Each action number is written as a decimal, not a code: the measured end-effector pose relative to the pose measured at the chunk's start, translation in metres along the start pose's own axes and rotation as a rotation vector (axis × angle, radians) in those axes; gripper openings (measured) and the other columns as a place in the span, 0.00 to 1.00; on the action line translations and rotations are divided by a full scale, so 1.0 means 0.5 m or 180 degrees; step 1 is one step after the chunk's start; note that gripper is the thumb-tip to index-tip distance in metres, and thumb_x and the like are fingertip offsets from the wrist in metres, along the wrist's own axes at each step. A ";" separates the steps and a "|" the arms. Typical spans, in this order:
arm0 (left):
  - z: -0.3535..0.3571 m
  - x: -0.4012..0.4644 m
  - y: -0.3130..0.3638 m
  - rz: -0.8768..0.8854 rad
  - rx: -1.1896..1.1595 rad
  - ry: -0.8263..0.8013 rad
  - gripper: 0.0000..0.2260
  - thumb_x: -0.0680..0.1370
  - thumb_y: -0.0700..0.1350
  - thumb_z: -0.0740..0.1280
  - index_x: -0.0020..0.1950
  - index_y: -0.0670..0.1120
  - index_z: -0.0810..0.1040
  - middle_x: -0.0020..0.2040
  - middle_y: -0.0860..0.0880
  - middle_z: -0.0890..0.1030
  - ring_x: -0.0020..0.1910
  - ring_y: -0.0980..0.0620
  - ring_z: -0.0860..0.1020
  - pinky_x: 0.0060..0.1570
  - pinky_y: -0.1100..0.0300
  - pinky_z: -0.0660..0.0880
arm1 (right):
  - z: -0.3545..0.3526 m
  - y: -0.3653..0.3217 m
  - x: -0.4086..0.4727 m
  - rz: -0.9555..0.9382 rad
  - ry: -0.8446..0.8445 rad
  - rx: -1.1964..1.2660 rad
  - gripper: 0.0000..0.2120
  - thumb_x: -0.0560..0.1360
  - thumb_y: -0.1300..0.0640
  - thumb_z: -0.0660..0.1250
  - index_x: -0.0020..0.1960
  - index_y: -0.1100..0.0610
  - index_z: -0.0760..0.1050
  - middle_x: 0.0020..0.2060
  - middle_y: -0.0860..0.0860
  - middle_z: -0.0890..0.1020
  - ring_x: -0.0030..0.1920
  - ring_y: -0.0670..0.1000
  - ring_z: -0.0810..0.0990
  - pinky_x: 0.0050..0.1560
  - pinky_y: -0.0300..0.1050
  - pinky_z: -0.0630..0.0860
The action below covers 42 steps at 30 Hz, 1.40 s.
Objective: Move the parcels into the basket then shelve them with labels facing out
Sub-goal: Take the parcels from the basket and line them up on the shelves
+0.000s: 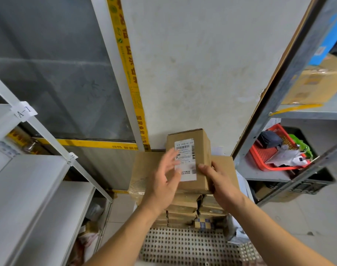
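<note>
Wide brown cardboard carton [144, 169], centre, topping the parcel stack. Small brown cardboard parcel [200, 150] upon it, white barcode label up. Right hand [217, 181], 3 o'clock, grips parcel's edge. Left hand [163, 179], 9 o'clock, fingers straight across label.

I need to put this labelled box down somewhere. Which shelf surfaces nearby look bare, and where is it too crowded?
Bare: the white shelf on the left below the A-2 tag, and the one above it under the A-1 tag. Crowded: the right shelf holding the red basket full of oddments, the shelf above it with a big carton, and the stack of boxes under the hands.
</note>
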<state>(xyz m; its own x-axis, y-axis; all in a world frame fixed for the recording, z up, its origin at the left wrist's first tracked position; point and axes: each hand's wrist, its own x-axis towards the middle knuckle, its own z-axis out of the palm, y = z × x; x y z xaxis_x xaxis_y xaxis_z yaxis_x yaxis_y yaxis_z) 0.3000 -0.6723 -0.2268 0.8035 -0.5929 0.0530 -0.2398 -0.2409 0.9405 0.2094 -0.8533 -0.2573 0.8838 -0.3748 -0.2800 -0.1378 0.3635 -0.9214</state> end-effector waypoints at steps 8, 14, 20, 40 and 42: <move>-0.048 0.034 -0.046 -0.0797 -0.0405 -0.0419 0.18 0.85 0.53 0.66 0.75 0.62 0.72 0.63 0.66 0.82 0.64 0.67 0.79 0.60 0.67 0.76 | -0.005 -0.004 0.002 -0.0036 -0.0200 -0.0157 0.22 0.87 0.56 0.59 0.80 0.54 0.68 0.72 0.56 0.79 0.72 0.58 0.77 0.75 0.58 0.70; -0.058 0.034 -0.086 -0.0780 -0.0333 -0.0334 0.17 0.86 0.49 0.65 0.75 0.60 0.72 0.62 0.65 0.83 0.61 0.68 0.80 0.57 0.69 0.78 | 0.017 -0.010 -0.009 0.0058 -0.0233 -0.0894 0.20 0.88 0.52 0.58 0.79 0.43 0.69 0.70 0.43 0.81 0.70 0.46 0.79 0.72 0.56 0.74; -0.063 0.042 -0.109 -0.0827 -0.0383 -0.0387 0.17 0.86 0.50 0.66 0.74 0.63 0.72 0.63 0.65 0.82 0.62 0.68 0.79 0.60 0.65 0.76 | 0.032 0.000 -0.006 0.0084 -0.0087 -0.0868 0.21 0.88 0.52 0.59 0.79 0.42 0.68 0.70 0.41 0.80 0.71 0.45 0.78 0.72 0.56 0.75; -0.154 -0.074 -0.030 -0.1128 0.0015 0.1196 0.25 0.78 0.59 0.72 0.73 0.74 0.70 0.63 0.72 0.79 0.62 0.71 0.78 0.71 0.54 0.74 | 0.135 -0.040 0.032 -0.0528 -0.1091 -0.1095 0.23 0.86 0.53 0.63 0.79 0.41 0.68 0.71 0.44 0.80 0.72 0.50 0.78 0.74 0.62 0.73; -0.187 -0.109 -0.018 -0.1100 -0.0027 0.1396 0.26 0.82 0.53 0.71 0.79 0.66 0.68 0.66 0.69 0.75 0.56 0.80 0.73 0.66 0.67 0.71 | 0.183 -0.045 0.029 -0.0479 -0.1189 -0.1043 0.24 0.85 0.53 0.64 0.80 0.42 0.68 0.69 0.42 0.81 0.71 0.47 0.79 0.75 0.59 0.73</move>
<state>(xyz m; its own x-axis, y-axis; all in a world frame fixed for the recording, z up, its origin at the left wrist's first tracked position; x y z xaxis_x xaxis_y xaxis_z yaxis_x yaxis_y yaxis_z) 0.3094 -0.5659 -0.2069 0.9865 -0.1048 -0.1260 0.0808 -0.3574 0.9304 0.2664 -0.7888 -0.2161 0.9957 -0.0506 -0.0776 -0.0766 0.0204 -0.9969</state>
